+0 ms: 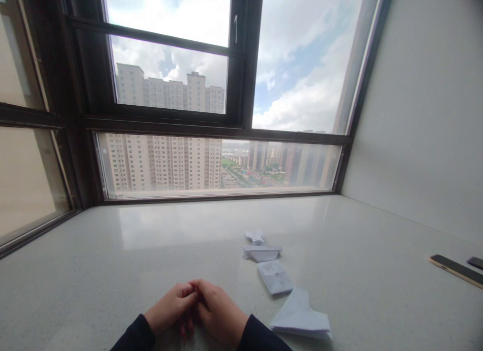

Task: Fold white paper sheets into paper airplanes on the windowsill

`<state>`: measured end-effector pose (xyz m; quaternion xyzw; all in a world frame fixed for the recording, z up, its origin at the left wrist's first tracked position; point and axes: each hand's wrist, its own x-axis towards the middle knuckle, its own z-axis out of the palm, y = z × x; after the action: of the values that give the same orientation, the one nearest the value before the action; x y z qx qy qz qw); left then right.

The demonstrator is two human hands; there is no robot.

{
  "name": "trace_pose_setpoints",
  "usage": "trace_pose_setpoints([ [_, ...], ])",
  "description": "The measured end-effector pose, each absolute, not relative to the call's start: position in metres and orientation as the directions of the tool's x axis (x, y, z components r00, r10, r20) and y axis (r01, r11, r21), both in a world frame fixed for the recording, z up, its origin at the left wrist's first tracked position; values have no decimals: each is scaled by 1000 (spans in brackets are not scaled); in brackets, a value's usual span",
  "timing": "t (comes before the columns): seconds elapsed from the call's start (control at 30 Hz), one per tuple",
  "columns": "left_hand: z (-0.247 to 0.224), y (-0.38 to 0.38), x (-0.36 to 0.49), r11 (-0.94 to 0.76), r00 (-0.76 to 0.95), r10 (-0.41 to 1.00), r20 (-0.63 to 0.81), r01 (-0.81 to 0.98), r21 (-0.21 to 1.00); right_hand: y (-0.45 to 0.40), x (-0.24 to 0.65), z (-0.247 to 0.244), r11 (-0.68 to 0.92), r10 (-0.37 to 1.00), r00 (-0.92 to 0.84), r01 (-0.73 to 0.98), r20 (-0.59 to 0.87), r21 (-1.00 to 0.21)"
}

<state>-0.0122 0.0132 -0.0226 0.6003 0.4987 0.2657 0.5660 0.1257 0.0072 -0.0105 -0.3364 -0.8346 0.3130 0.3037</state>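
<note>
1. Folded paper pieces, four in all, lie in a loose line on the worktop [113, 250], running from near the person's right sleeve away toward the window.
2. Nearest piece [300, 318]: white, flat, with crisp creases and a pointed, wing-like outline; it lies just beside the right sleeve [260, 338].
3. Second piece [275, 277]: white, roughly rectangular packet with a folded flap on top.
4. Third piece [261, 252]: white, low and boat-like in shape, with pointed ends.
5. Fourth piece [255, 236]: smallest, white, irregular and crumpled-looking; detail too small to tell.
6. Left hand [171, 306] and right hand [219, 313] rest on the worktop at the near edge, fingers curled and the two hands pressed together. Whether anything is held between them cannot be told. Both sleeves are dark fabric.
7. Worktop surface: pale, speckled stone, glossy, reflecting the window light.
8. Far right: a slim dark phone [456, 270] with a gold-coloured edge lies flat, well apart from the paper.
9. Window [241, 124]: dark metal frame; tower blocks and cloud beyond.
</note>
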Motion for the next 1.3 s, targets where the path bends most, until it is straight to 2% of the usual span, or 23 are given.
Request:
trace_pose_setpoints([
  [1.3, -20, 12, -13, 134, 369, 900, -233, 275, 952, 9, 125, -11, 594, 736, -603, 355, 309, -722],
])
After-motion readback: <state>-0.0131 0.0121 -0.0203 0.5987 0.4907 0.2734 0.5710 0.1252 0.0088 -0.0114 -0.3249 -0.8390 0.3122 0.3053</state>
